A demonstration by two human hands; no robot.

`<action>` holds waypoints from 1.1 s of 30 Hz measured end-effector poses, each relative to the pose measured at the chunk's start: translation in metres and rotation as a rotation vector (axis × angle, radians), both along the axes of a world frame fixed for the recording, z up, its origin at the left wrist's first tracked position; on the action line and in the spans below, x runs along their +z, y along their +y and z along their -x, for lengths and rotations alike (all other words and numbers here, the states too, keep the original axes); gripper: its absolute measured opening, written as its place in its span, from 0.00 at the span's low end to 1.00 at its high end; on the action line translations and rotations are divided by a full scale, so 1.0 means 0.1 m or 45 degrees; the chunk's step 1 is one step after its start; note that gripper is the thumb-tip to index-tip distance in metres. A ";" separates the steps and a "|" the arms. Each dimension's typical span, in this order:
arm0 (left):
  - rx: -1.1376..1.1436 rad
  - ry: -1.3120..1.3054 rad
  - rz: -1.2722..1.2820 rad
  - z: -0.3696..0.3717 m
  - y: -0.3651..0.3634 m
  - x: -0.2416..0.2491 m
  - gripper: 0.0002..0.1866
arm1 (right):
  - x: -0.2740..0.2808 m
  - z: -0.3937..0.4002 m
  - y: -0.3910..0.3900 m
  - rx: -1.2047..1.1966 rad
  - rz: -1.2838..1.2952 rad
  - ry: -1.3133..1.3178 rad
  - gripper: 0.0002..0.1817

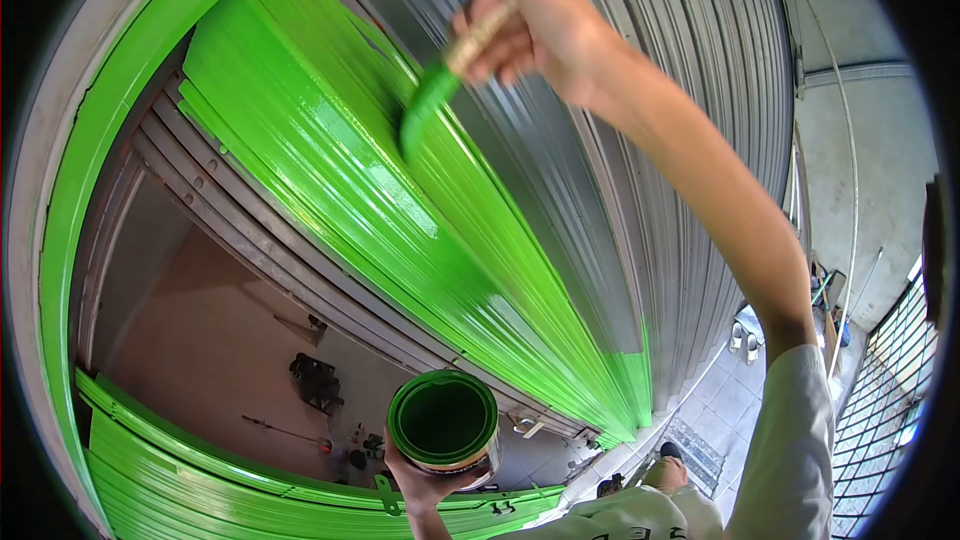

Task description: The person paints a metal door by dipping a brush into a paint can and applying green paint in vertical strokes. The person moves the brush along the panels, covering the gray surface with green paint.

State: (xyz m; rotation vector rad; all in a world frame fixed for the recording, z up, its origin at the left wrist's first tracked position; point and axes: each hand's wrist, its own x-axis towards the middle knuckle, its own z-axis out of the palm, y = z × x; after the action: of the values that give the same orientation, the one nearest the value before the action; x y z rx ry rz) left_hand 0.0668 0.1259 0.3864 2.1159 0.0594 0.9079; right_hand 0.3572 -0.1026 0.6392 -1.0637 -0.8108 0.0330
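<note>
My right hand (515,30) grips a paintbrush (470,40) with an orange handle tip. Its green-coated bristles touch or nearly touch the freshly coated part of a ribbed metal door panel (330,160); hand and brush are a little blurred. Wet green paint shines over this panel. Low in the view, my left hand (425,480) holds up an open paint can (443,420) from beneath and the side. Green paint coats the can's rim and inner wall, and its inside looks dark.
Grey unpainted ribbed panels (690,140) stand to the right of the green one. A green frame (90,160) curves along the left, and another green panel (200,500) is at lower left. Through the doorway, dark objects (316,383) lie on the floor. A window grille (880,400) is at right.
</note>
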 end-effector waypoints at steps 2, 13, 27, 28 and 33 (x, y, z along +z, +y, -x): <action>0.000 -0.002 0.000 0.02 0.00 -0.03 0.52 | 0.22 -0.04 0.00 0.108 -0.241 0.043 0.12; -0.002 0.008 0.008 0.06 0.01 -0.03 0.53 | -0.70 0.17 0.00 0.057 -0.193 0.236 0.11; 0.008 0.015 -0.013 0.11 -0.04 -0.01 0.53 | 0.17 0.00 -0.09 0.177 -0.295 0.046 0.12; 0.009 0.023 -0.008 0.11 -0.05 -0.01 0.53 | 0.22 0.00 -0.08 0.223 -0.408 0.070 0.12; -0.019 0.019 0.018 0.09 -0.11 0.02 0.53 | -0.22 0.17 0.01 0.086 -0.401 0.058 0.13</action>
State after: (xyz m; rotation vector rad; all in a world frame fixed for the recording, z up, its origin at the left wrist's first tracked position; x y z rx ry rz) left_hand 0.0575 0.1147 0.3881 2.1075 0.0574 0.8808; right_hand 0.3404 -0.1012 0.6169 -0.7363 -0.7815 -0.0129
